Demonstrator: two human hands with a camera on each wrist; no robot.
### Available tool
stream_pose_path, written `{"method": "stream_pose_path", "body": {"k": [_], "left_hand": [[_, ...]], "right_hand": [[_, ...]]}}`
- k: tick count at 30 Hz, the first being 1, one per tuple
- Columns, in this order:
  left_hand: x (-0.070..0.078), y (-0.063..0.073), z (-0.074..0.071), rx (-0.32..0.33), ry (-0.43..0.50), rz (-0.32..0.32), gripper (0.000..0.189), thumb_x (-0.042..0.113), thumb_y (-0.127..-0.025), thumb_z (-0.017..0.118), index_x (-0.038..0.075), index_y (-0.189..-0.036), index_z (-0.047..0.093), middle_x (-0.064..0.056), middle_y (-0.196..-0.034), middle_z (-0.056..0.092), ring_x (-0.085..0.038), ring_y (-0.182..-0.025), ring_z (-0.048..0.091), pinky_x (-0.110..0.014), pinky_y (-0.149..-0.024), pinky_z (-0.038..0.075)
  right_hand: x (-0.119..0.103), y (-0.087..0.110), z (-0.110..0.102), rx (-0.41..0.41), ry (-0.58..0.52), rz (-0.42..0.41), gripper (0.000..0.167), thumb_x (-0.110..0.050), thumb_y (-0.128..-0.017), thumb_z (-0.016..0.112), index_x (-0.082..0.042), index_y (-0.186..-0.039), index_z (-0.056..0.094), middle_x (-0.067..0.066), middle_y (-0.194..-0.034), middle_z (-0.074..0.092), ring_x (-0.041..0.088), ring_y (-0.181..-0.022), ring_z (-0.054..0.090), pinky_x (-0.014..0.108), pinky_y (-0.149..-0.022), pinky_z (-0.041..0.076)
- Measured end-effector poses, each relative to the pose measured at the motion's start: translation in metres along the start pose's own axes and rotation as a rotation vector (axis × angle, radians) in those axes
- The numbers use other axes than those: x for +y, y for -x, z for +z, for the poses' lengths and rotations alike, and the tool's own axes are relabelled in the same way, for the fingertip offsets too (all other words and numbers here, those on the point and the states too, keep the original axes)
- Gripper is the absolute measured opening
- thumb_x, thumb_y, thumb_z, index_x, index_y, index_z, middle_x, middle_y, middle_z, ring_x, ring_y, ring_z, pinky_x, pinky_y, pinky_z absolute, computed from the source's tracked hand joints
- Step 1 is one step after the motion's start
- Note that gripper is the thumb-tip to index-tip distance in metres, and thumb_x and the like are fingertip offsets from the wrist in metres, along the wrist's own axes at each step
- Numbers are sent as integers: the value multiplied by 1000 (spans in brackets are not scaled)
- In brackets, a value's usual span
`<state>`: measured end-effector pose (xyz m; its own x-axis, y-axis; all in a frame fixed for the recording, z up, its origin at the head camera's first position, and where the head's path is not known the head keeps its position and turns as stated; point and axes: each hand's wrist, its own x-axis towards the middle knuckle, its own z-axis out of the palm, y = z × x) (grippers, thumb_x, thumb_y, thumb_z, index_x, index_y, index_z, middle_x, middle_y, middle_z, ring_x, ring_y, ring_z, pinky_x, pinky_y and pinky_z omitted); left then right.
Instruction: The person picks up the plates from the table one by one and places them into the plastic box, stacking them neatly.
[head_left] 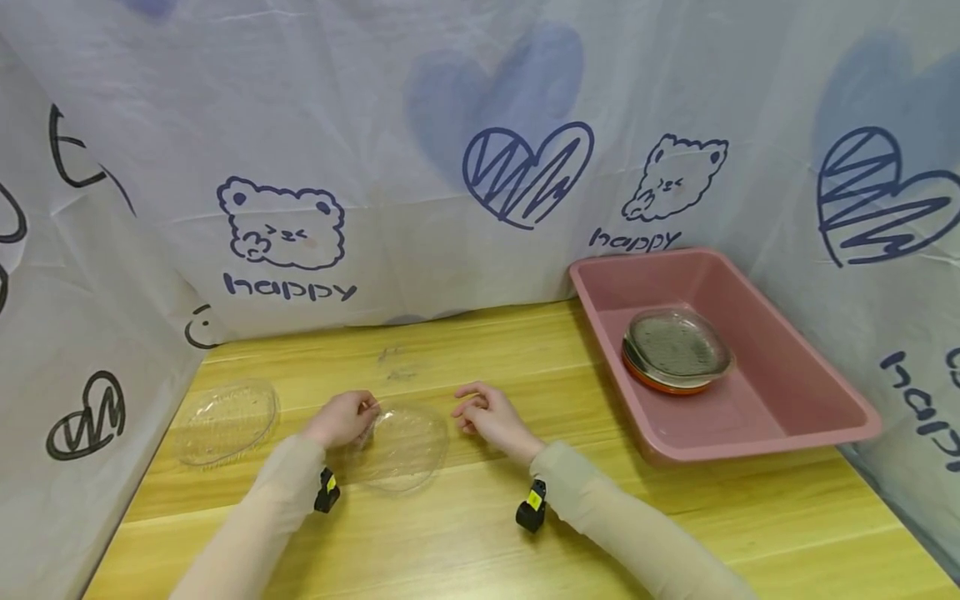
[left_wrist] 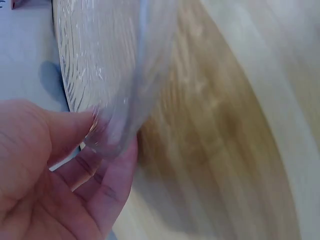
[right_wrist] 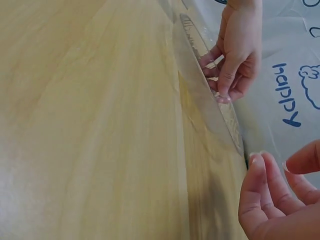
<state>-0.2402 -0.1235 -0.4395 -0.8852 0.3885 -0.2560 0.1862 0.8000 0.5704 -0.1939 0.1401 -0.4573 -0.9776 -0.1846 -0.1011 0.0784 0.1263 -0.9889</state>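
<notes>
A clear oval plastic dish [head_left: 405, 450] with a ridged surface is held over the wooden table. My left hand [head_left: 343, 419] pinches its left edge. In the left wrist view, the thumb lies on one face of the dish [left_wrist: 102, 60] and the fingers are behind it. The right wrist view shows the dish [right_wrist: 202, 95] tilted on its side above the wood. Off the dish's right side, my right hand [head_left: 495, 421] hangs with loosely bent fingers and holds nothing; a small gap shows between its thumb and fingertips [right_wrist: 257, 162].
A second clear oval dish [head_left: 228, 421] lies on the table's left side. On the right stands a pink plastic basin [head_left: 750, 447], with stacked dishes [head_left: 675, 346] inside, clear on top and orange at the bottom. A printed white cloth [head_left: 405, 242] encloses the table's back and sides.
</notes>
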Motion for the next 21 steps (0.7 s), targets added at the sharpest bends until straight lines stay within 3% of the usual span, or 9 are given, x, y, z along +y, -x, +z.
{"method": "stream_pose_path", "body": {"k": [6, 14, 21], "left_hand": [[6, -7, 9, 21, 106, -44, 22, 14, -108, 45, -3, -107, 59, -8, -77, 62, -14, -64, 58, -26, -58, 50], [7, -13, 19, 55, 301, -77, 27, 11, -109, 38, -8, -116, 57, -13, -86, 64, -15, -70, 63, -29, -65, 61], [6, -15, 24, 38, 488, -109, 34, 12, -110, 34, -10, -130, 50, -13, -90, 66, -12, -71, 65, -29, -66, 62]], "right_hand": [[3, -2, -2, 53, -34, 33, 35, 6, -96, 46, 8, -130, 55, 31, -109, 67, 31, -89, 69, 28, -71, 56], [3, -1, -5, 92, -62, 60, 37, 6, -95, 46, 5, -130, 56, 28, -110, 68, 24, -87, 69, 29, -73, 57], [5, -3, -10, 123, -92, 97, 39, 7, -92, 48, 5, -130, 57, 26, -109, 69, 20, -85, 69, 27, -70, 56]]}}
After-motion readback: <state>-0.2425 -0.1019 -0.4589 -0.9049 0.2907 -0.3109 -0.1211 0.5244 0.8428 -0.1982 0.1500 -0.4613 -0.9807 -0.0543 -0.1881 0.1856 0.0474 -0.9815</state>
